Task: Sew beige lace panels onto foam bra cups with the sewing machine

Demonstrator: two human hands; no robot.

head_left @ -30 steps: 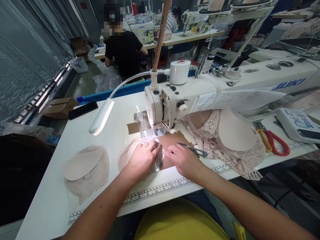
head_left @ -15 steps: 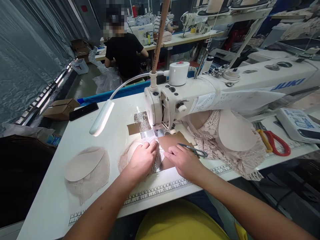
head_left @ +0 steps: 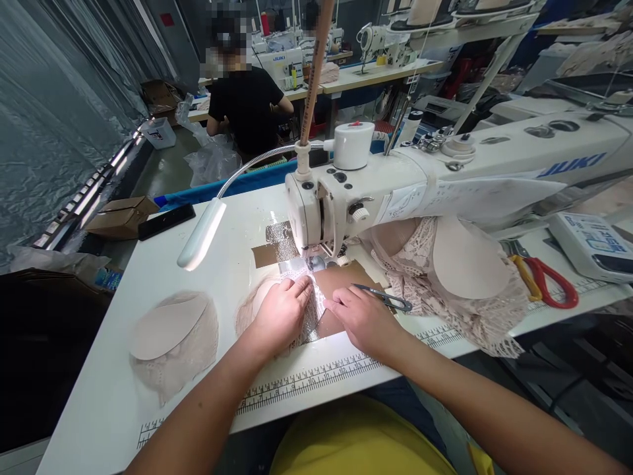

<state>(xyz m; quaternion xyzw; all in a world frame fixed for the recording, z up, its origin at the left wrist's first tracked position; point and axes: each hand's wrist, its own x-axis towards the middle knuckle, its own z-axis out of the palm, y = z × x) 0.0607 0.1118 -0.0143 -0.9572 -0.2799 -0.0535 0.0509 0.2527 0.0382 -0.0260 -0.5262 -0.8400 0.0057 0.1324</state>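
Under the needle of a white sewing machine (head_left: 309, 214) lies a pale pink lace piece with a cup (head_left: 254, 300). My left hand (head_left: 281, 310) rests on this lace, its fingers pressed together just in front of the presser foot. My right hand (head_left: 363, 320) is closed round dark thread snips (head_left: 395, 301), whose blades point out to the right; its thumb and fingertip touch the lace's right edge, over a brown plate (head_left: 341, 280). Another lace piece with a beige cup (head_left: 171, 330) lies on the table at the left.
To the right are a lace garment pile (head_left: 465, 270), red-handled scissors (head_left: 548, 284) and a white control box (head_left: 593, 244). A lamp (head_left: 202, 234) hangs over the table (head_left: 232, 218), near a black phone (head_left: 167, 221). A person in black (head_left: 247, 105) sits beyond.
The lace under my left hand has shifted slightly up toward the needle. Both hands hold almost the same place. In the background, a second person has moved.
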